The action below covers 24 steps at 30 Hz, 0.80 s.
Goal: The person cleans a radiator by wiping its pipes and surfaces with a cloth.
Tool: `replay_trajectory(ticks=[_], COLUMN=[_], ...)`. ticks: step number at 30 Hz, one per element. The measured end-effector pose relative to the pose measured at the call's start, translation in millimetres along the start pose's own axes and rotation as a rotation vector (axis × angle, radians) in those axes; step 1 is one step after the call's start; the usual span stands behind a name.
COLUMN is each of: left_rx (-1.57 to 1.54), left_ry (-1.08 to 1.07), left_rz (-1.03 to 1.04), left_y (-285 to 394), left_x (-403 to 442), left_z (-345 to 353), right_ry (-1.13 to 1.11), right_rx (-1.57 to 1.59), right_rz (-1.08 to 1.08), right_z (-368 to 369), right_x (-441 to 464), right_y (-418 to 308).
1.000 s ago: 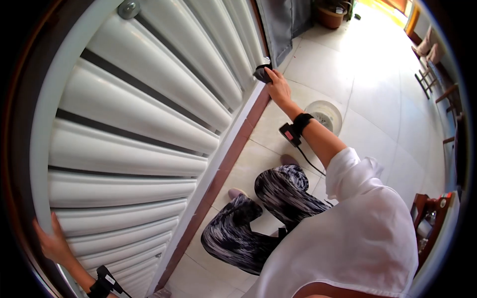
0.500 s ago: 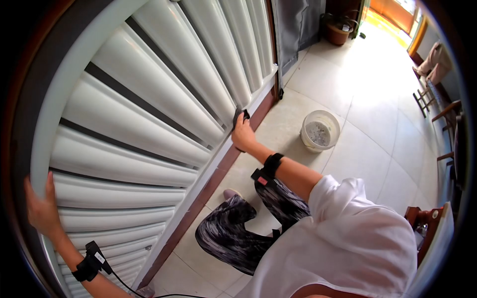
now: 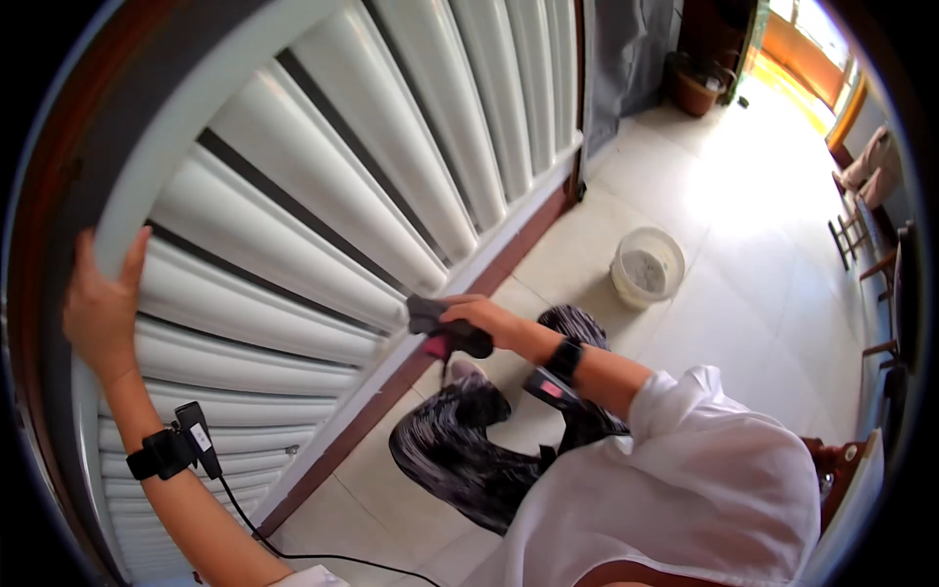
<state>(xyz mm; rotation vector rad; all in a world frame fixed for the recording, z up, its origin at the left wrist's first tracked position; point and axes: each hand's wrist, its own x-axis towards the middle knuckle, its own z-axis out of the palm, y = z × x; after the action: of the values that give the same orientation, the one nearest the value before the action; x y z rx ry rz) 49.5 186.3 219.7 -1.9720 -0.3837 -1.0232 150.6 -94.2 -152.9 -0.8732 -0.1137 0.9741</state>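
A white column radiator (image 3: 293, 235) with rounded slats fills the left side of the head view. My left hand (image 3: 103, 313) straddles its outer rail, thumb in front and fingers over the edge. Near the opposite rail, my right hand (image 3: 484, 323) is closed on a dark cloth (image 3: 450, 328) and presses it to the slat ends. Part of the cloth hangs below my fingers, and a small pink patch shows under it. Both wrists wear black straps with small boxes, and a cable runs from the left one.
A whitish bucket (image 3: 648, 269) with greyish contents stands on the tiled floor. My bent legs in patterned trousers (image 3: 460, 450) are beside the radiator. Farther off are a potted plant (image 3: 696, 90), wooden chairs (image 3: 885, 269) and another person's legs (image 3: 873, 171).
My right hand has moved with the cloth along the lower rail toward my body. My left hand has shifted up the outer rail by about one slat. The view has shifted slightly.
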Motion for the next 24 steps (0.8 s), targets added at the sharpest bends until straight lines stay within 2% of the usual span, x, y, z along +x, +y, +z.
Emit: replay_trajectory(ticks=[1, 2, 4, 5, 7, 9, 11, 12, 14, 15, 19, 21, 22, 24], left_rx=[-0.051, -0.074, -0.157, -0.176, -0.185, -0.198, -0.142, -0.092, -0.053, -0.052, 0.008, 0.136, 0.177, 0.288], left_ry=[-0.024, 0.079, 0.076, 0.077, 0.097, 0.119, 0.118, 0.119, 0.089, 0.060, 0.006, 0.062, 0.079, 0.069], left_rz=[-0.011, 0.040, 0.028, 0.028, 0.023, 0.042, 0.057, 0.075, 0.065, 0.061, 0.024, 0.165, 0.214, 0.306], left_y=[3, 5, 12, 15, 15, 14, 10, 8, 4, 0, -7, -25, -31, -36], left_x=[0, 1, 3, 5, 6, 5, 4, 3, 0, -1, -1, -3, -4, -5], left_z=[-5, -7, -16, -21, -23, -22, -18, -14, -8, -4, 5, 24, 30, 32], right_ry=[0.144, 0.278, 0.313, 0.270, 0.292, 0.498, 0.659, 0.616, 0.734, 0.757, 0.800, 0.838, 0.852, 1.004], right_rx=[-0.007, -0.117, -0.073, -0.061, -0.293, -0.708, -1.108, -1.179, -1.306, -1.304, -1.285, -1.138, -1.152, -1.123], right_rz=[-0.138, -0.313, -0.795, -0.963, -1.194, -1.569, -1.789, -1.836, -1.973, -1.970, -1.666, -1.474, -1.462, -1.330], right_z=[-4, 0, -11, 0, 34, 56, 72, 81, 67, 60, 5, -28, -38, -45], right_x=[-6, -21, -18, -26, -42, -30, -6, 1, 27, 32, 51, 71, 74, 83], right_y=[-19, -52, -111, -147, -209, -248, -270, -271, -261, -251, -178, -133, -115, -80])
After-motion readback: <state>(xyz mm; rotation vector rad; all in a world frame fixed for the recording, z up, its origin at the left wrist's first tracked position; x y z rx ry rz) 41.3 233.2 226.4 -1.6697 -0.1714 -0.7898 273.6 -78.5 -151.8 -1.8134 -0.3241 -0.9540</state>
